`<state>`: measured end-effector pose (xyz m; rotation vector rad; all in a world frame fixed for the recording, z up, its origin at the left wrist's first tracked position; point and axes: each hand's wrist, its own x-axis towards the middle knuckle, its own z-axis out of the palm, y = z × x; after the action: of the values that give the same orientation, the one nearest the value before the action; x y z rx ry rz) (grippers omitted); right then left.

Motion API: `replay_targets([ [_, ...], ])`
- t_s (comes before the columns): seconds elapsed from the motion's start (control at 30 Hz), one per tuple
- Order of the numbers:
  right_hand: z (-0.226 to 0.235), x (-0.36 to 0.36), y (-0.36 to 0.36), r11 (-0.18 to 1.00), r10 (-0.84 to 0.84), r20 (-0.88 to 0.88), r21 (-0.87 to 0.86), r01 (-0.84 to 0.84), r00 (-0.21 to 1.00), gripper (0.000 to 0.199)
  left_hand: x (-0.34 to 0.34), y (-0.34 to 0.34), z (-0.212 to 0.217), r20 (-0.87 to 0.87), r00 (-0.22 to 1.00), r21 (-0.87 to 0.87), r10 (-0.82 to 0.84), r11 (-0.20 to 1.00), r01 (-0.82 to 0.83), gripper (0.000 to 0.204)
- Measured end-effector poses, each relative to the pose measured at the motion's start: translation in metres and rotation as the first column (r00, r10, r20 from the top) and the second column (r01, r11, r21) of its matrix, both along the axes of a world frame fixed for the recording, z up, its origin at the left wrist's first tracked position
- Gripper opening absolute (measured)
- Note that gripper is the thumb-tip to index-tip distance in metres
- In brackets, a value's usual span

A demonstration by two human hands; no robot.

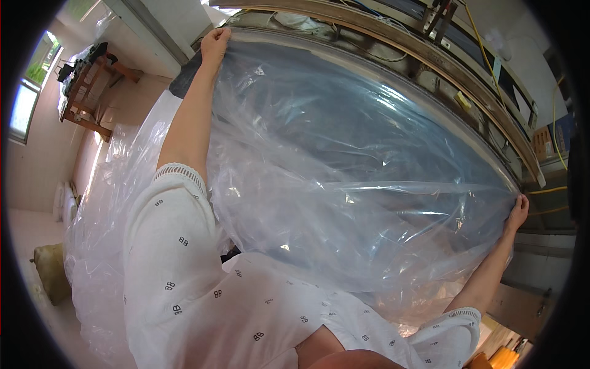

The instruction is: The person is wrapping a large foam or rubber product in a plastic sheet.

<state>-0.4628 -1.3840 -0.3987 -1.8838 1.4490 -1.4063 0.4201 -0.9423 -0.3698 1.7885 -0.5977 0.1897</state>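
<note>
A large sheet of clear plastic film [344,154] is spread between my hands, wrinkled and shiny, over a dark surface along the machine's edge. At the far left my left hand [216,44] pinches the film's far edge, its fingers closed. My right hand [520,210], at the far right, is closed on the sheet's other far corner. Both arms are stretched wide apart. Between them the far edge of the film runs along a pale rail. The near part of the sheet hangs loosely toward my body, and more of it drapes down on the left.
Beyond the film runs a long machine with a wooden beam [424,55] and a yellow cord [482,46]. A wooden stool-like frame [92,92] with things on it stands at the left, near a window [27,104]. A brownish block [52,270] sits at the lower left.
</note>
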Motion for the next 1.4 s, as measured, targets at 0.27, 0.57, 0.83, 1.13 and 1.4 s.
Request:
replay_targets([
  [0.27, 0.018, 0.013, -0.021, 0.996, -0.089, -0.169, 0.006, 0.091, 0.982, 0.025, 0.013, -0.041, -0.001, -0.006, 1.000, 0.040, -0.019, 0.999, 0.020, 0.030],
  [0.57, 0.018, 0.013, -0.031, 0.991, -0.132, -0.170, -0.018, 0.131, 0.977, 0.029, 0.006, -0.046, 0.013, -0.007, 0.989, 0.116, 0.147, 0.982, -0.146, 0.033],
  [0.83, 0.021, 0.008, -0.018, 0.963, -0.271, -0.238, -0.051, 0.266, 0.933, 0.038, 0.030, -0.035, -0.004, -0.093, 0.988, -0.087, 0.126, 0.987, -0.134, 0.023],
  [1.13, 0.040, 0.038, 0.003, 0.969, -0.228, -0.007, 0.100, 0.227, 0.974, 0.054, 0.025, -0.027, 0.000, -0.164, 0.973, -0.399, 0.162, 0.891, -0.216, 0.016],
  [1.4, 0.038, 0.028, -0.006, 0.964, -0.166, -0.009, 0.209, 0.164, 0.986, 0.061, 0.025, -0.029, -0.007, 0.328, 0.819, 0.254, 0.472, 0.791, -0.557, 0.036],
])
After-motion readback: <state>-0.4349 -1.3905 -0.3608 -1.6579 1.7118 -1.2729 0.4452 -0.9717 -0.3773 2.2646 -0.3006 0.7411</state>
